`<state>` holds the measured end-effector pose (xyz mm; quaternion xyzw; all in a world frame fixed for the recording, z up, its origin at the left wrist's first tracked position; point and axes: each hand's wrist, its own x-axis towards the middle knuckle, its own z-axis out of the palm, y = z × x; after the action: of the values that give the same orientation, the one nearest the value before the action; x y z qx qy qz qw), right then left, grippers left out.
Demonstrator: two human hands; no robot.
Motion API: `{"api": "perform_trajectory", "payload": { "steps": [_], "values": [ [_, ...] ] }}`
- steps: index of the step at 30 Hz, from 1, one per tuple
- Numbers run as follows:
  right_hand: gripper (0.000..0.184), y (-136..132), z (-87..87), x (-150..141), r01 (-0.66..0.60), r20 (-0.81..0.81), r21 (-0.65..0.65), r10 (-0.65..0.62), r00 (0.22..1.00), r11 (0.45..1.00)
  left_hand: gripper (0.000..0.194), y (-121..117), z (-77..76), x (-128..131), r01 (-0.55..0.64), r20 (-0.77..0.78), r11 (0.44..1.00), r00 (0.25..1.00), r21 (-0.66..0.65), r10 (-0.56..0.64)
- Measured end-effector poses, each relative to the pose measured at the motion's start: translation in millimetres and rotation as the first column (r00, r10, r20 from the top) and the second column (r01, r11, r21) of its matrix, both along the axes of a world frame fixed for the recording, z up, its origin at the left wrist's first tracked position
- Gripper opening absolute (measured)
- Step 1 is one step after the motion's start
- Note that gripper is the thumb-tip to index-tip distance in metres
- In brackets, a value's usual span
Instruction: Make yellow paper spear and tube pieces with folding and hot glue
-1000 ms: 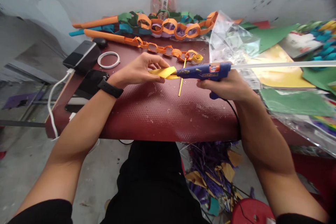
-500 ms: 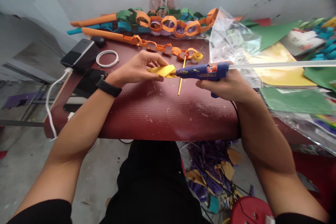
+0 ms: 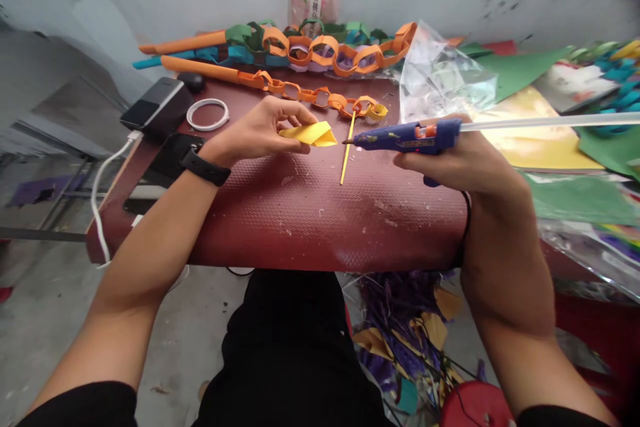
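Between the fingers and thumb of my left hand (image 3: 273, 128) is a folded yellow paper strip (image 3: 315, 135), its end pointing right. My right hand (image 3: 463, 159) grips a blue hot glue gun (image 3: 407, 137) with a long clear glue stick (image 3: 540, 121) sticking out of its back. The gun's nozzle is a short way right of the yellow paper, apart from it. A thin yellow stick (image 3: 347, 150) lies on the table below the nozzle. Behind my hands runs an orange paper chain (image 3: 323, 97) ending in a yellow ring (image 3: 379, 112).
More paper chains (image 3: 325, 50) in orange, green, blue and purple lie along the wall. A clear plastic bag (image 3: 440, 77) and coloured paper sheets (image 3: 525, 123) cover the right side. At the left are a black box-shaped device (image 3: 156, 107), a white ring (image 3: 207, 115) and a white cable (image 3: 97, 197).
My right hand has drawn the glue gun to the right, so its nozzle has left the yellow paper. My left hand stays in nearly the same place, still holding the strip.
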<state>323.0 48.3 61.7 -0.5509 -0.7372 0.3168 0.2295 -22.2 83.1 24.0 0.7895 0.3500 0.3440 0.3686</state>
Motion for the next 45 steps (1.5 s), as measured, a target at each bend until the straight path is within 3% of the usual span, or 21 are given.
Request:
{"api": "perform_trajectory", "payload": {
  "steps": [5, 11, 18, 33, 39, 45],
  "values": [
    [0.021, -3, 5.3, -3, 0.079, -0.123, 0.027, -0.075, 0.99, 0.997, 0.044, -1, 0.2, 1, 0.015, 0.011, 1.0, 1.0, -0.01, -0.015],
    [0.023, -5, -0.6, -10, -0.081, -0.108, 0.046, 0.085, 0.99, 0.996, 0.044, -3, 0.0, 5, 0.037, 0.02, 0.999, 0.999, -0.026, -0.036],
    [0.031, -7, -1.5, -22, -0.142, -0.061, 0.05, 0.144, 0.988, 0.989, 0.043, -6, 0.9, 10, 0.037, 0.005, 0.999, 0.999, -0.018, -0.037],
    [0.037, -8, -0.6, -27, -0.143, -0.035, 0.058, 0.146, 0.989, 0.988, 0.043, -7, 0.2, 12, 0.061, -0.004, 0.997, 0.998, -0.039, -0.061],
    [0.028, -7, -2.0, -20, -0.106, -0.096, 0.067, 0.112, 0.989, 0.992, 0.047, -5, -1.4, 10, 0.047, 0.002, 0.998, 0.999, -0.042, -0.047],
    [0.019, -6, -3.1, -21, -0.194, -0.119, 0.121, 0.208, 0.971, 0.973, 0.044, -3, -3.6, 11, 0.075, 0.023, 0.996, 0.997, -0.044, -0.074]
  ]
}}
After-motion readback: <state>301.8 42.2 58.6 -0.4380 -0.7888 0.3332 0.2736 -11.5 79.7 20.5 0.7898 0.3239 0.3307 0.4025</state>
